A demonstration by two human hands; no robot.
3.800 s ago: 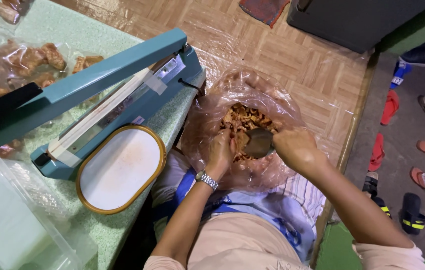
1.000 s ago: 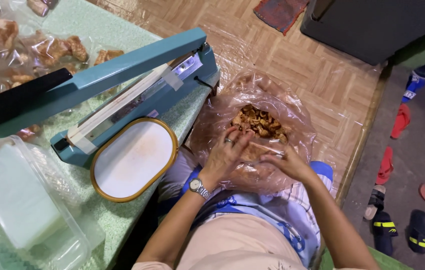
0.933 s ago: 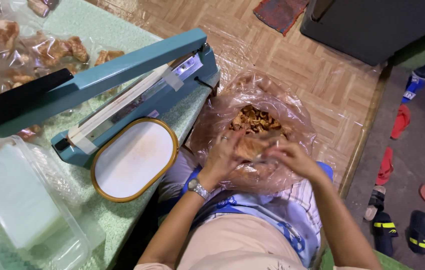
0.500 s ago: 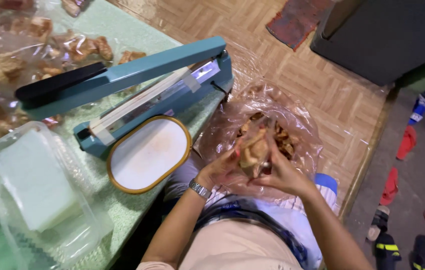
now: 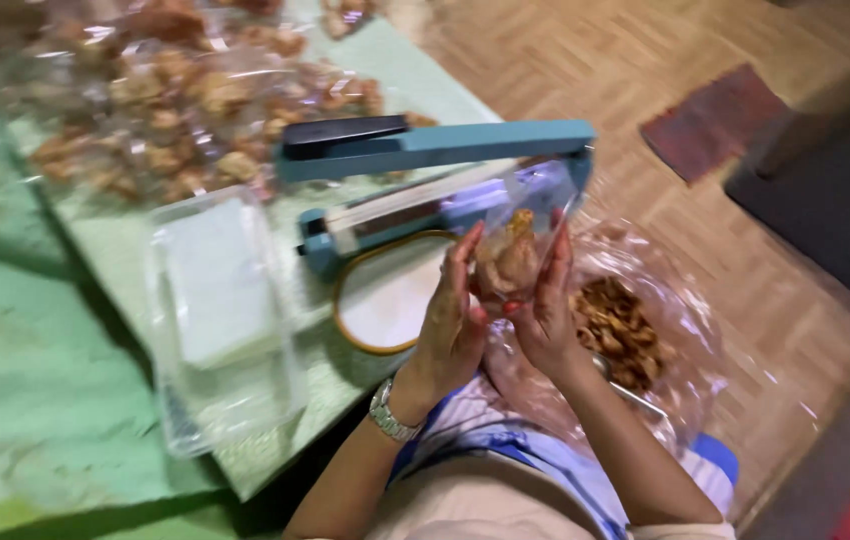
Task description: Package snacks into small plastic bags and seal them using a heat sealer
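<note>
the left hand [image 5: 453, 325] and the right hand [image 5: 545, 312] are raised side by side, palms facing each other, above the edge of the pale green table [image 5: 35, 380]. both hands are pressed in from either side on a small clear plastic bag of brown fried snack pieces [image 5: 510, 262]. the fingers [image 5: 467, 262] of the left hand lie straight and close together along the bag's left side; the fingers of the right hand lie the same way along its right side. the bag stands upright between the palms, its empty upper part rising above the fingertips. a silver wristwatch [image 5: 389, 412] sits on the left wrist.

the small bag is held in the air, just in front of the hinge end of the teal lever-type heat sealer [image 5: 425, 150], whose arm with the black handle grip [image 5: 343, 135] is lifted. whether the bag touches the sealer cannot be told, as the picture is blurred.

below and to the right of the hands, on the person's lap, lies a large clear plastic sack of loose brown fried snack pieces [image 5: 635, 330], mouth open. a metal utensil handle [image 5: 635, 395] rests at its near edge.

on the table, just beside the sealer, stands a white oval tray with a gold rim [image 5: 385, 305], partly covered by the left hand. to its left is a clear plastic box holding a stack of flat clear bags [image 5: 220, 310]. a heap of filled clear snack packets [image 5: 165, 90] lies at the far end of the table.
</note>
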